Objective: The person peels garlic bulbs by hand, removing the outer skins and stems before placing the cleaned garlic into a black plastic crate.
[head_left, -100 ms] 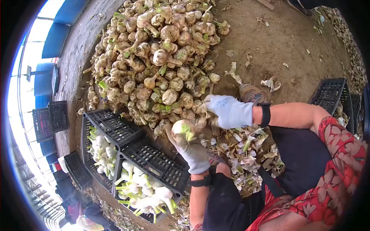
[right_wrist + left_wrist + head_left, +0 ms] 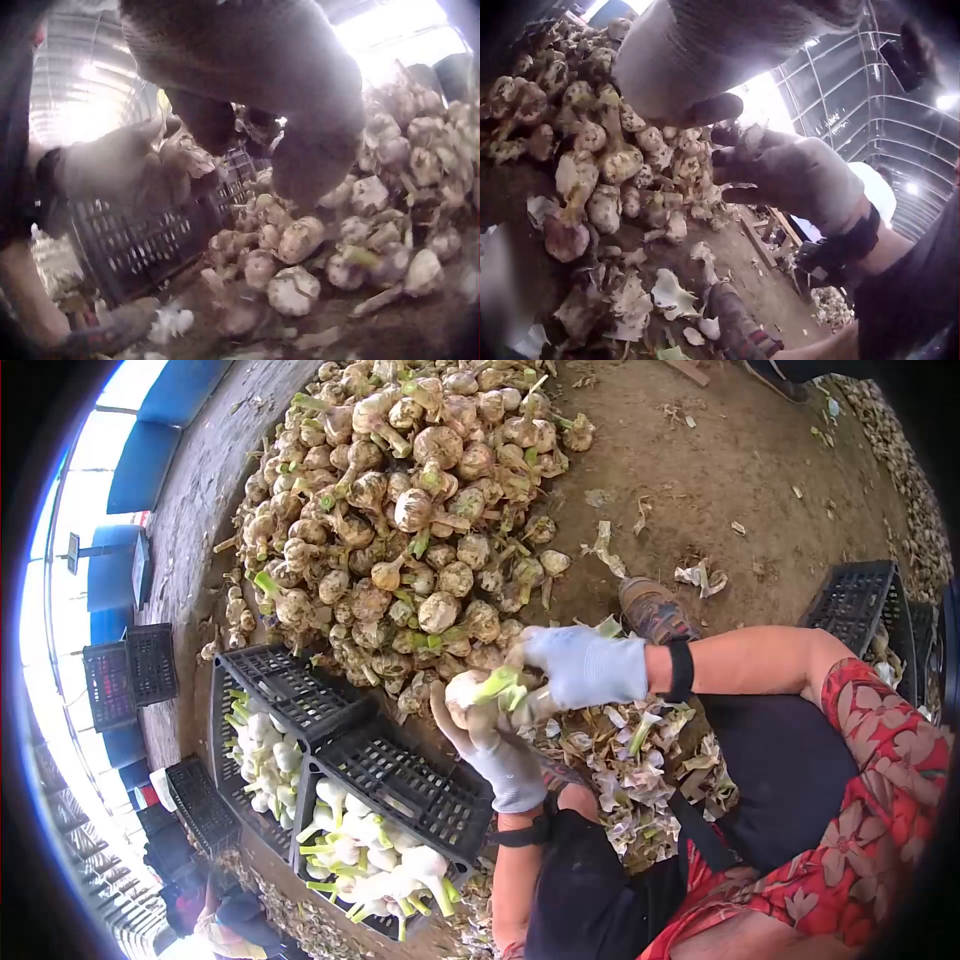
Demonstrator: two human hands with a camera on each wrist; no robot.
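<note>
My gloved left hand holds a garlic bulb with fingers curled up around it, its green stem end pointing right. My right hand, in a pale glove with soiled fingertips, is right beside the stem end. Its fingers are spread apart from the thumb around that end. In the left wrist view the right hand reaches in with fairly straight fingers, a pale scrap beside them. The right wrist view shows loose papery skin on the bulb, partly hidden behind the right hand.
A large heap of unpeeled garlic lies ahead. Black crates on the left hold cleaned white garlic with trimmed green stems. Shed skins cover the ground between the legs. A shoe stands beyond my right hand.
The bulb has turned in my left hand, so its green stem end now points right. My right hand has moved slightly down and left, closer to the bulb.
</note>
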